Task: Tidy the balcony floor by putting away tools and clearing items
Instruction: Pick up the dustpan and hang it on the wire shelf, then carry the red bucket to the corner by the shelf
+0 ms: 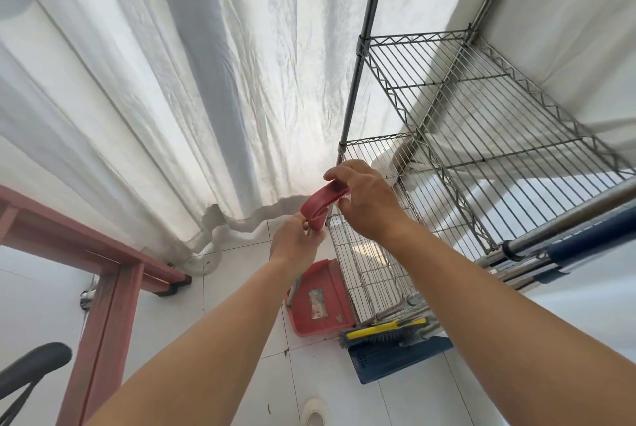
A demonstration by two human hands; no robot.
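Up at the front corner of the wire rack (481, 122), both my hands were on a red plastic handle (321, 203) that curved like a hook. My right hand (366, 200) gripped its upper end, fingers curled over the top and thumb underneath, right beside the rack's front post (358, 81). My left hand (297, 239) pinched the lower, curled end from below. The handle was raised off the floor, level with the rack's middle shelf, and I could not tell whether it touched the post or only hung next to it.

Below my hands, a red dustpan (318, 301) stood tilted against the lower side of the rack, with scraps of pale debris stuck to its inner face. A thin grey rod ran down from my left hand toward the dustpan's left edge, though my wrist hid most of it. Just right of the dustpan, a brush with a yellow stripe (385, 331) lay across the top of a dark blue dustpan (395, 358) on the white tiled floor (234, 288), beside some metal poles at the rack's foot.

White curtains (155, 98) hung behind everything, their hem bunched on the tiles. A reddish wooden table frame (103, 270) stood to my left, a dark chair arm (34, 360) in the near corner, and the toe of a white shoe (315, 410) showed at the bottom edge.
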